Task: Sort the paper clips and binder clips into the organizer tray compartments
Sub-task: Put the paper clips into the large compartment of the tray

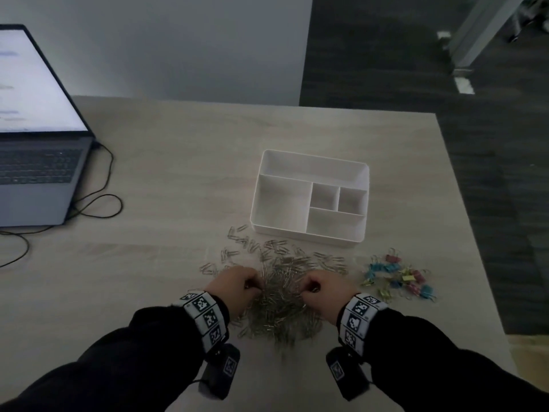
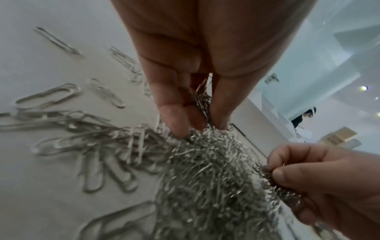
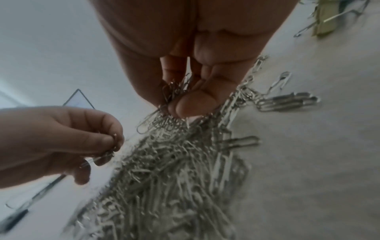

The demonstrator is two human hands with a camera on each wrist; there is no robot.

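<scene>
A big heap of silver paper clips [image 1: 282, 298] lies on the table in front of me, with loose ones scattered behind it. My left hand [image 1: 237, 288] sits at the heap's left edge and grips a bunch of paper clips [image 2: 202, 104] between thumb and fingers. My right hand [image 1: 322, 289] is at the heap's right edge, its fingers curled round another bunch [image 3: 174, 91]. Coloured binder clips [image 1: 399, 276] lie in a loose cluster to the right. The white organizer tray [image 1: 309, 233] stands behind the heap, its compartments bare.
An open laptop [image 1: 38, 162] with a black cable [image 1: 101, 203] stands at the far left of the table. The table's right edge [image 1: 475, 233] runs just past the binder clips, with dark floor beyond.
</scene>
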